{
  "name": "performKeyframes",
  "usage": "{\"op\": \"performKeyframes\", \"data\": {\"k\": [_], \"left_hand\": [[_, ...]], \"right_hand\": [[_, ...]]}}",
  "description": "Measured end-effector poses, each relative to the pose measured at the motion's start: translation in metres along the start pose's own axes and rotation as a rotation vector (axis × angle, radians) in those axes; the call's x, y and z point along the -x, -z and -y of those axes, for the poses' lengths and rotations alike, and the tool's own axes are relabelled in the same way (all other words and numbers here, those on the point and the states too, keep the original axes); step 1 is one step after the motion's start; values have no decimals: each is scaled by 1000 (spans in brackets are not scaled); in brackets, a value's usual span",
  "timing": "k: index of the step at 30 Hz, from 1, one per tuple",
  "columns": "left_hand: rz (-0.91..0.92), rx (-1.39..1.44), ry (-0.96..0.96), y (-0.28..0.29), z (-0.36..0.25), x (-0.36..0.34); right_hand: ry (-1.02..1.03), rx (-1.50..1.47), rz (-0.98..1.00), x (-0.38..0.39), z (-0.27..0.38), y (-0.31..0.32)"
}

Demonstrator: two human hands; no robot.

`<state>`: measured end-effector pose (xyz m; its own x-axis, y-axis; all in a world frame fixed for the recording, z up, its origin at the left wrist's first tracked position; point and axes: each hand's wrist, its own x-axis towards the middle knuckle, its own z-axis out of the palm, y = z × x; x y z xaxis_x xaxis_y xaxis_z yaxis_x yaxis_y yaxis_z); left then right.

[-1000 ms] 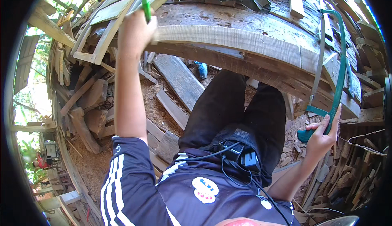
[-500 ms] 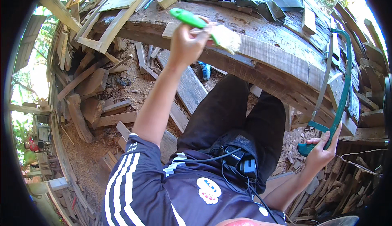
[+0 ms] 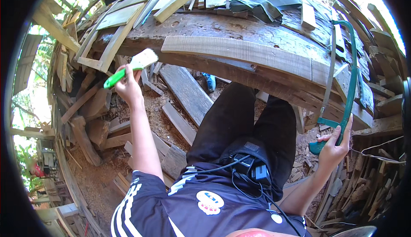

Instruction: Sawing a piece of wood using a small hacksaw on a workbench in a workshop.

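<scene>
My left hand [image 3: 128, 87] is closed round the green handle of a paintbrush [image 3: 144, 59], whose pale bristles point up and to the right. It hangs in the air left of the near end of a wooden plank [image 3: 239, 51]. That plank lies along the front edge of a thick, weathered timber bench [image 3: 188, 25]. At the right, my right hand [image 3: 335, 145] grips the handle of a green-framed hacksaw [image 3: 353, 72]. The saw's blade stands nearly upright, close to the plank's right end; whether it touches the wood I cannot tell.
A dark folded sheet [image 3: 261, 6] and loose boards lie at the back of the bench. Wood offcuts [image 3: 87, 132] and sawdust cover the ground at the left. More scrap wood is stacked at the right, with a thin wire [image 3: 376, 151] nearby. A blue shoe [image 3: 209, 82] shows under the bench.
My left hand has swung left and down with the paintbrush, away from above the plank. My right hand and the hacksaw are almost unmoved; the whole view has shifted slightly.
</scene>
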<state>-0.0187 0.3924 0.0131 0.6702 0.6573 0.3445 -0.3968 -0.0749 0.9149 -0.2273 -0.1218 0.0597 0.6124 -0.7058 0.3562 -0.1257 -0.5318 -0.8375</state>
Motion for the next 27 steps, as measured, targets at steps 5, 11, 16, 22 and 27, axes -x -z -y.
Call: {"op": "performKeyframes", "data": {"k": [5, 11, 16, 22, 27], "left_hand": [[-139, 235, 82, -13, 14, 4], [-72, 321, 198, -51, 8, 6], [21, 387, 325, -87, 3, 25], [119, 414, 415, -96, 7, 48], [240, 423, 515, -107, 4, 52]], "right_hand": [[-42, -10, 25, 0, 8, 4], [-1, 7, 2, 1, 6, 0], [13, -22, -1, 2, 8, -1], [-20, -41, 10, 4, 15, -2], [13, 6, 3, 3, 13, -2]]}}
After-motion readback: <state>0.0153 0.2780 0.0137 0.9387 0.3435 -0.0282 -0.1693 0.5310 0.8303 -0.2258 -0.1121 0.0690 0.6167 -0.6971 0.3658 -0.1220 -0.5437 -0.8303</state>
